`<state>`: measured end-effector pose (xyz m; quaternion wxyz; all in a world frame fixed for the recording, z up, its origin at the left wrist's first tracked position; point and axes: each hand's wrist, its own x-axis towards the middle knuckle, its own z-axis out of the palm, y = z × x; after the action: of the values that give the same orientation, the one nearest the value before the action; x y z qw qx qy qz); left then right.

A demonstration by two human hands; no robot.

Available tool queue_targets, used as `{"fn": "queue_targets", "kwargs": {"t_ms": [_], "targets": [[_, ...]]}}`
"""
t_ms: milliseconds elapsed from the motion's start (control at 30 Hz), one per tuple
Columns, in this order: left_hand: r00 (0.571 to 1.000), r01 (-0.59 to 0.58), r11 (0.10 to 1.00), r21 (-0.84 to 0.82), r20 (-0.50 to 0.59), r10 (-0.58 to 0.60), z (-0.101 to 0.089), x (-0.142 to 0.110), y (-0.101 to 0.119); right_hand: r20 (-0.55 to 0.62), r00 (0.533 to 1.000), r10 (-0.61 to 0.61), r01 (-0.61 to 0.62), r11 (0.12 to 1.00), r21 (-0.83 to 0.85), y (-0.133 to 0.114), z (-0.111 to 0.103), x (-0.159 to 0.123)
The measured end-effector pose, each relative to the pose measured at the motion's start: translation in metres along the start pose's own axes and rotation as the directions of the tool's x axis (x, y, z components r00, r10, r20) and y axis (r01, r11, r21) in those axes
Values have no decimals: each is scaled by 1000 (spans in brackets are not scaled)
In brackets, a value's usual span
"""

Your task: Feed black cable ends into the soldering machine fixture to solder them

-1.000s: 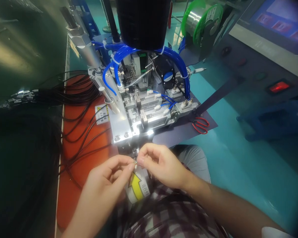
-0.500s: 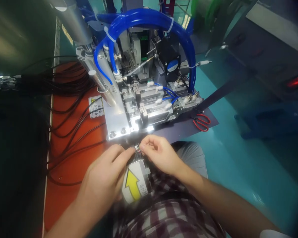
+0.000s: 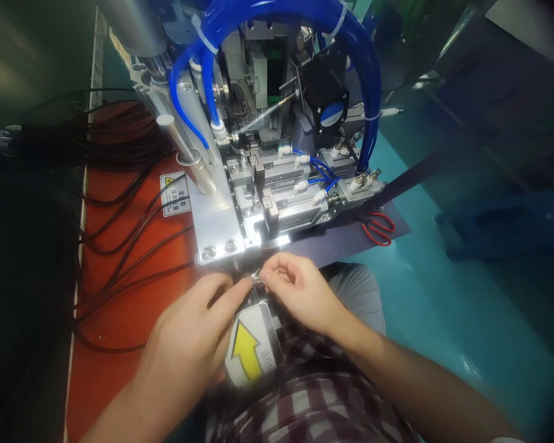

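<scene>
My left hand (image 3: 184,332) is closed, its thumb and index finger pinched at a tiny whitish piece with thin wire-like ends (image 3: 255,277). From the other side, my right hand (image 3: 295,286) pinches at the same piece with thumb and forefinger, its other fingers curled. The fingertips cover most of the piece, so its kind is unclear. Directly below the fingers is a white plate with a yellow arrow (image 3: 247,351), partly behind my left hand. Just ahead of both hands lies the front edge of a metal base plate (image 3: 215,224) with two bolts.
A machine with pneumatic cylinders (image 3: 295,212) and thick blue tubing (image 3: 367,67) stands ahead. Black cables (image 3: 120,166) spread over an orange surface (image 3: 120,381) on the left, near a warning label (image 3: 174,194). Red-handled pliers (image 3: 378,231) lie at the right on a dark sheet.
The view has shifted slightly, so the machine appears a bit larger and its top higher. Both hands keep nearly the same pinch at the tiny piece.
</scene>
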<state>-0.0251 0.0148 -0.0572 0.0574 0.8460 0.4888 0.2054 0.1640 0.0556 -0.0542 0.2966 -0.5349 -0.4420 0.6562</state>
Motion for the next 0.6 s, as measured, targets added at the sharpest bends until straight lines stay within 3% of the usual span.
{"fn": "queue_targets", "kwargs": {"t_ms": [233, 367, 600], "targets": [[1000, 17, 999, 38, 21, -18, 2, -4, 0, -2, 1000, 11, -11, 1000, -29, 1, 0, 1], [999, 24, 999, 40, 45, -26, 0, -3, -1, -3, 999, -41, 41, 997, -62, 5, 0, 0], [996, -82, 996, 38, 27, 81, -6, 5, -2, -68, 980, -188, 155, 928, -339, 0, 1, -4]]}}
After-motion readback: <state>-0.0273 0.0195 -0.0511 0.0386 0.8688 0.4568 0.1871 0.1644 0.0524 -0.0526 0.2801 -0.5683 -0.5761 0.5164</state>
